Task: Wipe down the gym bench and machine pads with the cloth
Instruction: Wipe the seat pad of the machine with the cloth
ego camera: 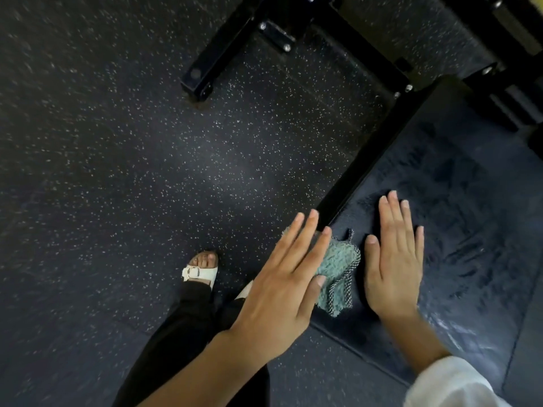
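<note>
So looking straight down here: the green cloth (pixel 338 265) with the checked trim sits on the near left corner of the dark blue padded tabletop (pixel 458 186), a bit bunched up, with its left side reaching the pad's edge. The left hand (pixel 279 286) lies over the left part of the cloth with the fingers straight and spread. The thumb tip sits on the fabric, and that grip is fully open and flat, not curled round anything. I honestly can't tell how hard it's pressing.

The right hand (pixel 392 262) is just beside the cloth on its right, palm down on the bare pad with the fingers straight and close together, so that grip is open too, holding nothing. A white sleeve (pixel 449 383) shows at that forearm.

The pad surface looks streaky and shiny in patches. Off to the left is the dark speckled floor (pixel 117 171). A black metal frame (pixel 217 57) with bolts sits on it at the top. Below the left hand there's a foot in a white buckled sandal (pixel 202 273) and black trousers (pixel 176 333).
</note>
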The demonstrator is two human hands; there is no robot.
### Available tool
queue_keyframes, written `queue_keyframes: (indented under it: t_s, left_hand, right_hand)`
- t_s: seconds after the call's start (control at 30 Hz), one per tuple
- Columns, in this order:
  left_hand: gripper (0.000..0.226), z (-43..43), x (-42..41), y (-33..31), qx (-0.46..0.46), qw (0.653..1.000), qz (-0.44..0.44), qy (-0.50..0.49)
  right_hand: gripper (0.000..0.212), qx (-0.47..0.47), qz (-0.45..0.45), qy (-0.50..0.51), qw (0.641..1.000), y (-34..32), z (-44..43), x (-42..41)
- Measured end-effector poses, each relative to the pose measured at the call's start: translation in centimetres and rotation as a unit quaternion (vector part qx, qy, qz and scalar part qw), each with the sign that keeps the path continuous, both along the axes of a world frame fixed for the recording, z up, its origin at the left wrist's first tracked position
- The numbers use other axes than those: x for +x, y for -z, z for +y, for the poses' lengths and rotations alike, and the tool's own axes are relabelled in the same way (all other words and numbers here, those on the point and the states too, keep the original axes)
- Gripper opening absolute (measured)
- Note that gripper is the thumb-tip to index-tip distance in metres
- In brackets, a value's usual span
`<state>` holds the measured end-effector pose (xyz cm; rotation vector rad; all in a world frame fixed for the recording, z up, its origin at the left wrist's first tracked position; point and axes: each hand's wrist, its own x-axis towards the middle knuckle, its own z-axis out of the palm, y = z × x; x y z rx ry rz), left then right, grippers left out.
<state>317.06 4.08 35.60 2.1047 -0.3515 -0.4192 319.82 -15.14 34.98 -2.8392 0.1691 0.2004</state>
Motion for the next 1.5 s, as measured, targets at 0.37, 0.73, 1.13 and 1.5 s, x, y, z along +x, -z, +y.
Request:
queue_keyframes:
  t_s: [0.37,0.73,1.13,1.5]
  left_hand:
    - [0.070,-1.3,0.1,1.1,0.035,0.999,-0.014,0.013]
    - [0.067,-0.1,0.1,1.4,-0.077,0.996,0.049,-0.010]
    - [0.058,1.7,-0.2,2.5,-0.182,0.965,0.187,-0.014]
    - [0.059,0.6,4.6,3.3,-0.199,0.959,0.187,0.072]
  right_hand:
    - [0.055,-0.004,-0.007,-0.011,1.000,0.3,0.0,0.0]
    - [0.056,0.001,0.016,-0.070,0.997,-0.3,0.2,-1.5]
    - [0.055,-0.009,0.007,-0.044,0.999,-0.3,2.0,-3.1]
    - [0.055,0.002,0.007,-0.028,1.000,-0.4,2.4,-3.0]
